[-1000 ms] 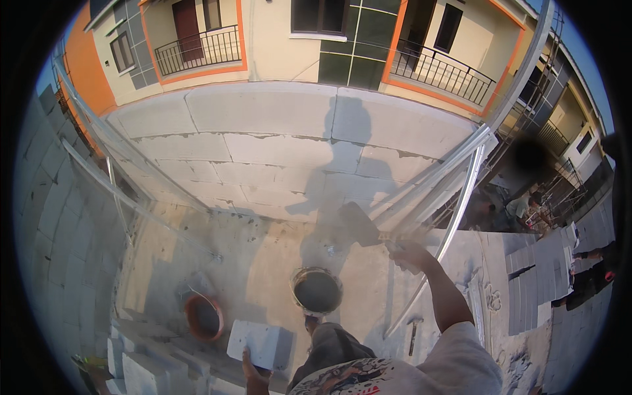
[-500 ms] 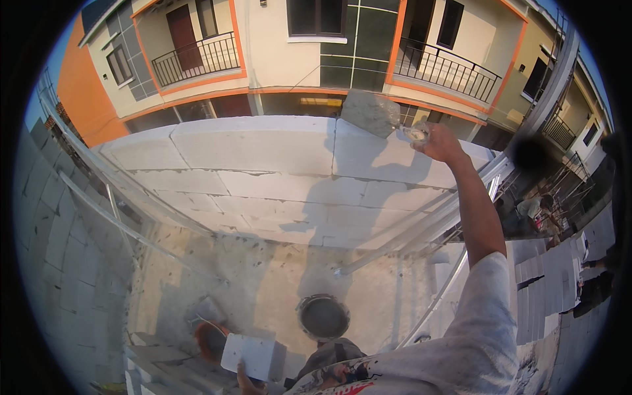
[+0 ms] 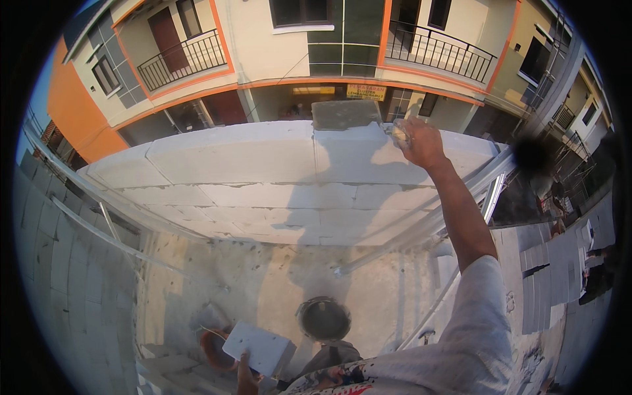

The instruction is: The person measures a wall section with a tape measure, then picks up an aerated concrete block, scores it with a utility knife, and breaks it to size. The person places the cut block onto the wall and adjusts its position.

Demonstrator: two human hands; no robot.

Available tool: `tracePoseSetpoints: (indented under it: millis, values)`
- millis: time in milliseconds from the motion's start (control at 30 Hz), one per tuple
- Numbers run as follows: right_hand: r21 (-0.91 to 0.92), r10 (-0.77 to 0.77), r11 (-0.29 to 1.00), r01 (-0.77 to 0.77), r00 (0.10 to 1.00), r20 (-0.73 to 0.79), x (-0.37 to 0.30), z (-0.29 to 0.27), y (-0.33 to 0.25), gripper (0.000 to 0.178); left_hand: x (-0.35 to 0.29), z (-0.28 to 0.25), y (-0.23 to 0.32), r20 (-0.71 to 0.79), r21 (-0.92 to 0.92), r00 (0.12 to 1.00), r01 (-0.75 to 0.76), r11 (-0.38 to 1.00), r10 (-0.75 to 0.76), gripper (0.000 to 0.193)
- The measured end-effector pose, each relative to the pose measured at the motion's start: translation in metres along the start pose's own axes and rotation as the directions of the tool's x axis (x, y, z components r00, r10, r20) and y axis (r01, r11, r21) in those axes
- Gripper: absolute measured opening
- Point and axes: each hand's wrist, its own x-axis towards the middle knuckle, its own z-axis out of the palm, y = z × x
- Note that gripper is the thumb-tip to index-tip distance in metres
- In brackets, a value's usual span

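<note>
My right hand (image 3: 423,143) is closed around the handle of a trowel (image 3: 345,116). Its wide grey blade is at the top edge of the white block wall (image 3: 230,158), reaching left from my hand. Whether the blade touches the wall top I cannot tell. Low in the view, my left hand (image 3: 246,376) grips a white lightweight block (image 3: 259,347) by its near side, with the block slightly tilted. The fingers under the block are hidden.
A black tub (image 3: 302,311) of grey mortar stands on the floor before me. Beside the held block is an orange-brown bucket (image 3: 209,347). Metal poles (image 3: 108,227) slant at both sides. Stacked blocks (image 3: 538,289) stand at right; balconied houses (image 3: 263,59) rise beyond the wall.
The trowel has moved left along the wall top, and its blade has turned more level. The block in my left hand has tilted a little.
</note>
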Motion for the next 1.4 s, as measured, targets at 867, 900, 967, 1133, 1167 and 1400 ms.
tracePoseSetpoints:
  millis: [867, 900, 967, 1133, 1167, 1400]
  values:
    - [-0.082, 0.233, 0.969, -0.234, 0.972, -0.020, -0.068, -0.004, 0.032, 0.046, -0.005, 0.042, 0.026, 0.016, 0.192, 1.000, -0.012, 0.981, 0.009, 0.066]
    - [-0.088, 0.240, 0.966, -0.245, 0.969, -0.059, -0.070, -0.005, 0.033, 0.048, -0.010, 0.047, 0.026, -0.002, 0.168, 0.999, -0.036, 0.985, 0.037, 0.066]
    - [-0.118, 0.248, 0.962, -0.246, 0.969, -0.002, -0.074, -0.006, 0.035, 0.048, -0.020, 0.052, 0.032, -0.036, 0.166, 0.998, -0.046, 0.985, 0.053, 0.066]
    - [-0.111, 0.278, 0.953, -0.281, 0.960, -0.042, -0.079, -0.005, 0.037, 0.044, -0.029, 0.065, 0.046, -0.105, 0.336, 0.984, -0.104, 0.936, 0.147, 0.065]
    - [-0.100, 0.263, 0.957, -0.274, 0.959, -0.105, -0.081, -0.003, 0.036, 0.043, -0.026, 0.072, 0.047, -0.084, 0.343, 0.986, -0.105, 0.933, 0.142, 0.064]
    - [-0.054, 0.514, 0.858, -0.512, 0.853, 0.089, -0.100, 0.035, -0.005, 0.044, 0.000, 0.116, 0.055, -0.015, 0.455, 0.991, -0.113, 0.883, 0.135, 0.063]
